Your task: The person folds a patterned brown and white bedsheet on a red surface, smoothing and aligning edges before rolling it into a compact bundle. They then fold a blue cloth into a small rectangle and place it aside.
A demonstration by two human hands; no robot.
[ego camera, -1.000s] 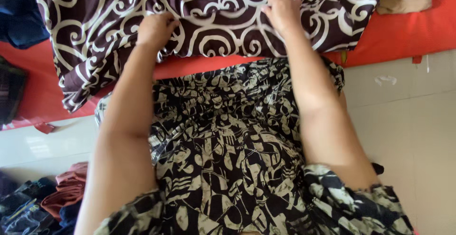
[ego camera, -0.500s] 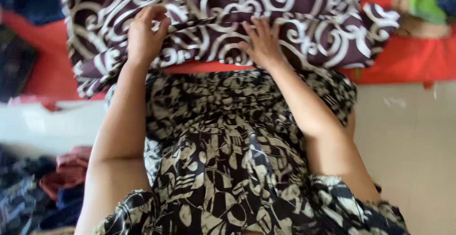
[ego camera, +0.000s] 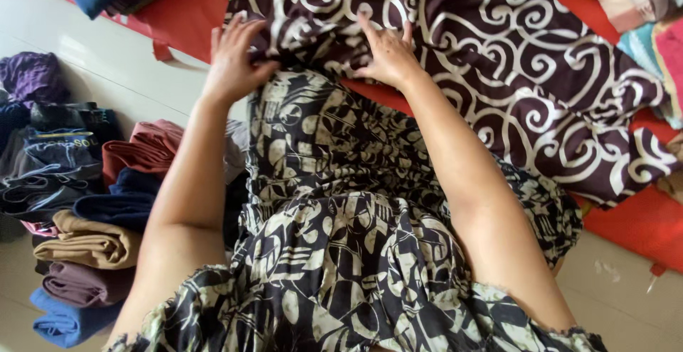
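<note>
Brown cloth [ego camera: 498, 60] with cream swirls lies spread over the red mat [ego camera: 626, 224]. Left hand [ego camera: 233, 57] pinches its near edge between thumb and fingers; right hand [ego camera: 388, 55] presses flat on it, fingers spread. Folded clothes [ego camera: 85, 203] sit piled on the floor at left.

Soft, matt woven cloth here: the dark brown sheet with cream swirl print [ego camera: 498, 60] creases loosely under the left hand [ego camera: 231, 64] and right hand [ego camera: 388, 57]. Beneath it, the red mattress cover [ego camera: 633, 217] looks smooth and flat. At nine o'clock, the pale tiled floor [ego camera: 99, 67] shines glossy beside a pile of folded matt cotton clothes [ego camera: 85, 203].
</note>
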